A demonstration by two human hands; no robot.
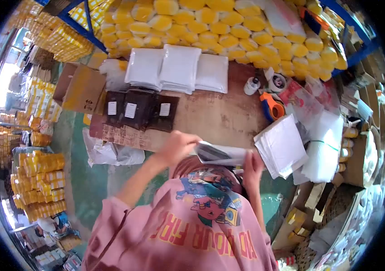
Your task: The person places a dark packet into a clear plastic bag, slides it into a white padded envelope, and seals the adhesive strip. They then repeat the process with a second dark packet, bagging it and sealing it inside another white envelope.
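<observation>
A flat white plastic bag (233, 155) with a dark grey panel showing at its left part is held up in front of my chest, over the table's near edge. My left hand (178, 147) is closed, its fingertips pinching the left corner of the bag. Around the right end of the bag, my right hand (252, 165) is closed, thumb side up. A stack of flat white bags (281, 146) lies just right of my right hand. Beyond my left hand, dark packages (139, 109) with white labels rest side by side on the table.
Stacks of white packets (179, 67) stand at the back of the brown table (219, 108). An orange and blue tape dispenser (272, 107), a small white bottle (251, 86) and a bubble wrap roll (323, 147) are at the right. A cardboard box (83, 89) sits left.
</observation>
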